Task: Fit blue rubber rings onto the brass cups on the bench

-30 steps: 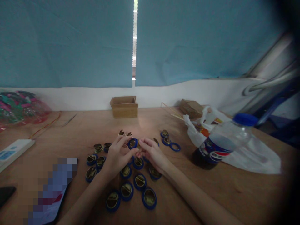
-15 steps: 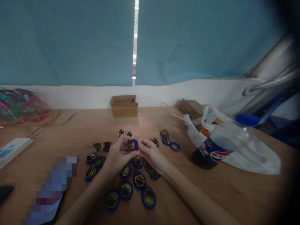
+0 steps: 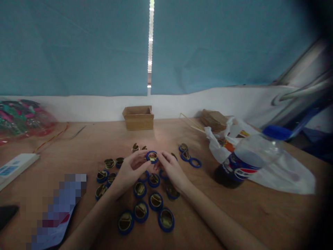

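Between my two hands is a pin-back badge [image 3: 152, 157], a gold disc with a pin bar, set in a blue ring and tilted with its pin side toward me. My left hand [image 3: 131, 171] grips its left edge with thumb and fingers. From the other side, my right hand [image 3: 170, 170] pinches at the badge's right edge, its fingertips partly hidden. Several like badges lie about on the table, such as one badge [image 3: 141, 211] below the hands and another [image 3: 166, 219] near the front. An empty-centred blue ring [image 3: 195, 162] lies to the right, touching a badge [image 3: 185, 156].
A small cardboard box [image 3: 139, 119] stands by the back wall. To the right are a cola bottle [image 3: 240, 166], a white plastic bag [image 3: 288, 177] and a brown packet [image 3: 213, 119]. A blurred-out phone-like thing [image 3: 59, 218] and a white device [image 3: 18, 168] lie left.
The badge in my hands has moved slightly right and up and its face has tilted. My right hand has closed in on its edge.
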Motion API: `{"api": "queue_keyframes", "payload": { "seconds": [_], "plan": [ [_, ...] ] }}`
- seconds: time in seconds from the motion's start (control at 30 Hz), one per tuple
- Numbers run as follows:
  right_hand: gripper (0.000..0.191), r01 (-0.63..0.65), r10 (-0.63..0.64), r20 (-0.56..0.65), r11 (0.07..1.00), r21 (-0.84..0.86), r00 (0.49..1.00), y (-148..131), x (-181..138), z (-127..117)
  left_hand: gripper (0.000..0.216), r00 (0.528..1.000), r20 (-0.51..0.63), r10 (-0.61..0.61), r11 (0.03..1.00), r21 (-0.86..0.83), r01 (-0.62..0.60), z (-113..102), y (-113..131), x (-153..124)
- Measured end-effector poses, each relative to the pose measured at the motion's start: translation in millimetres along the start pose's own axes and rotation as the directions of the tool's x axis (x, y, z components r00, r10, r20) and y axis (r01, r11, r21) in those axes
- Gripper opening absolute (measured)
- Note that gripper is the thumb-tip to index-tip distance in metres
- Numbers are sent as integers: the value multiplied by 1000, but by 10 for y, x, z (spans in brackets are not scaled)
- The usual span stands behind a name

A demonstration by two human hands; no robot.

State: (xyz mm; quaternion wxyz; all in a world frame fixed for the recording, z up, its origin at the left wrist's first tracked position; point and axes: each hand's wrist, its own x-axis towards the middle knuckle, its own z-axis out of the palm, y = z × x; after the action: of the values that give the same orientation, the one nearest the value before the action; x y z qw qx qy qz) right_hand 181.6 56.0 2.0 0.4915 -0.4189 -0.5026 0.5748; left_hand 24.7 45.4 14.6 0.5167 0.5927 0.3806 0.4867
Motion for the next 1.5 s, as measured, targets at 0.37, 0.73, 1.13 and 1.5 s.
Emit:
{"api": "queue_keyframes", "payload": {
  "seconds": [0.37,0.73,1.13,1.5],
  "plan": [
    [27,158,-195,-57,908,-389,979,-7,-7,4,39,996,-11,-94,995,-26,93,-26,-35,12],
    [26,194,-293,-43,729,-657,955,118,13,-42,40,987,-9,-159,983,-91,157,23,-33,-11],
    [23,145,-130,65,879,-455,989,62,15,-40,47,973,-116,-199,974,-135,183,-25,-75,10],
    [15,25,30,258,978,-209,966,-49,44,-144,49,971,-146,-189,978,-122,172,-52,-28,45]
  ]
}}
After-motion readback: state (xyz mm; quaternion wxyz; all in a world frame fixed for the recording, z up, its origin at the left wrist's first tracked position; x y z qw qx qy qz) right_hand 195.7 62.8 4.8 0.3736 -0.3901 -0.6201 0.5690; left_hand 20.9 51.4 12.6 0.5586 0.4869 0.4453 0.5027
